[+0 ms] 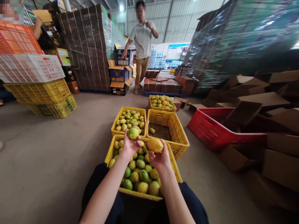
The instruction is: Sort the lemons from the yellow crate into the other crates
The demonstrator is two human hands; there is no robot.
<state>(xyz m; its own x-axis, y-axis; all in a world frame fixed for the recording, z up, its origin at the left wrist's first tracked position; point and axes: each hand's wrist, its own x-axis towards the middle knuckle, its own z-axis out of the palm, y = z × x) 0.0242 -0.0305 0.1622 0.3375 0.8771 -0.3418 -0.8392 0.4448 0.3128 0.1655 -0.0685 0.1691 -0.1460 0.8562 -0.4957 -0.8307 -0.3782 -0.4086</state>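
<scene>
Stacked crates (pixel 35 77) in orange, white and yellow stand at far left on a warehouse floor, beside a wrapped pallet of flat cartons (pixel 90 46). At centre, a seated person holds fruit over the near crate (pixel 109 155), which sits between the knees and is heaped with green and yellow fruit. The left hand (pixel 129 146) is closed around a green fruit (pixel 133 133), raised above the crate's far rim; the right hand (pixel 160 158) grips a yellow fruit (pixel 155 145) just beside it. Beyond lie a full crate (pixel 116 121), a nearly empty crate (pixel 179 133) holding one or two pieces, and a third full crate (pixel 154 108) farther back. A person in a pale shirt (pixel 142 40) stands behind them. A red crate (pixel 210 130) and loose cardboard (pixel 268 124) fill the right. Both fruits are held at the fingertips, so a loose grip could likely send either one rolling onto the concrete, and a hard drop into the nearly empty crate may bruise it.
</scene>
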